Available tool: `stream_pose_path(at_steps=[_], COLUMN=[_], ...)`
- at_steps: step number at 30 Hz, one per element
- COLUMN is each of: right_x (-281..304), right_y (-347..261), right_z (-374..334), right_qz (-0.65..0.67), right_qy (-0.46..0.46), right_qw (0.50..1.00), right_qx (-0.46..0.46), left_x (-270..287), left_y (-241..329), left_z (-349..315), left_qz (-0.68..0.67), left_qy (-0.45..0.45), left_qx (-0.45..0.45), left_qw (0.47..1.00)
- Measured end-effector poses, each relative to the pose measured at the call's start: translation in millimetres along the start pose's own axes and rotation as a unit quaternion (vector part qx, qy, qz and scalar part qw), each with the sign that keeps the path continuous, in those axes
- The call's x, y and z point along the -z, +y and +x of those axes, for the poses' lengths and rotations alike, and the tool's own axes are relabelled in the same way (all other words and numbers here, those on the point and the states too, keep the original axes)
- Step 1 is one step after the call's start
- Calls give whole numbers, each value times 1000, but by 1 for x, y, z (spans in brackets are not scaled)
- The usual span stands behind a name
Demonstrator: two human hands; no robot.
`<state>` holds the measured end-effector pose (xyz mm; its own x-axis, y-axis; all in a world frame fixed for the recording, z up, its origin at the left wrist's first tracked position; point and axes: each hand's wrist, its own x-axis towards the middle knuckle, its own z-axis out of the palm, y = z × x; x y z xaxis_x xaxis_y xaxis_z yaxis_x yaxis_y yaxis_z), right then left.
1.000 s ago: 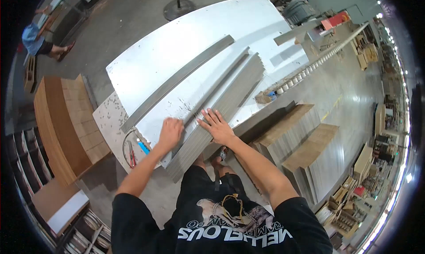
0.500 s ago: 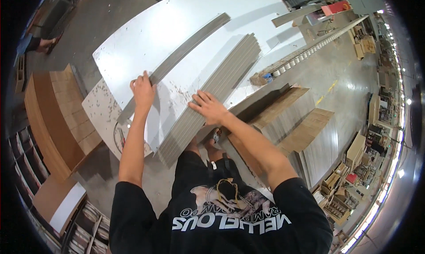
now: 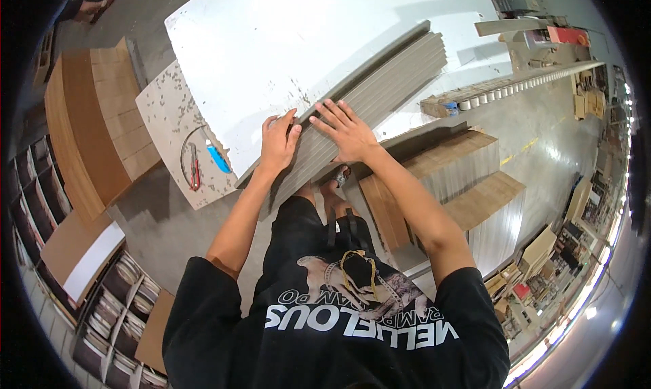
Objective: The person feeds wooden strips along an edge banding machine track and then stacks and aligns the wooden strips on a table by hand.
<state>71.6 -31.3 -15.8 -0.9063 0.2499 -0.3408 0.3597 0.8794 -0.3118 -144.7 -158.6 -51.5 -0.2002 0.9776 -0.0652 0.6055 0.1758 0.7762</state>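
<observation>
A stack of long grey slats (image 3: 400, 70) lies aslant along the near edge of the white tabletop (image 3: 244, 56). One single grey slat (image 3: 369, 75) lies right along the stack's far side. My left hand (image 3: 277, 145) closes over this slat, fingertips at its far edge and thumb on the side by the stack. Fingers spread, my right hand (image 3: 349, 130) lies flat on top of the stack, just right of the left hand.
Left of the tabletop, a speckled board (image 3: 159, 107) holds a red-handled tool (image 3: 195, 172) and a blue-handled tool (image 3: 218, 157). Brown-topped panel stacks (image 3: 475, 199) stand at right. A curved wooden piece (image 3: 85, 118) stands at left. White cylinders (image 3: 502, 94) line a long ledge.
The single slat has come nearer, from apart on the tabletop to against the stack. My left hand has moved with it toward my right hand. The whole view has shifted.
</observation>
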Motion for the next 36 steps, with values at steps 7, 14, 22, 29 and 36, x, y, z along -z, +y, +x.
stream_pose_path(at_steps=[7,14,22,29,36], right_x=[-8,-9,19,23,41], right_y=[-16,-53,131,255,251], right_z=[33,92,14,-48,-46], right_qz=[10,73,178,572,541], right_qy=[38,77,285,385,294], right_qw=[999,991,875,612,671], right_qx=[-23,-81,-348,-389,-412], left_x=[20,93,143,138,151], left_y=[20,-82,-133,-106,-120], left_z=[-35,-111,-158,-135,-152], left_qz=[64,426,-260,-339,-367], left_qy=[12,148,315,250,204], left_qx=[52,274,308,276,269], left_qw=[996,850,859,864,867])
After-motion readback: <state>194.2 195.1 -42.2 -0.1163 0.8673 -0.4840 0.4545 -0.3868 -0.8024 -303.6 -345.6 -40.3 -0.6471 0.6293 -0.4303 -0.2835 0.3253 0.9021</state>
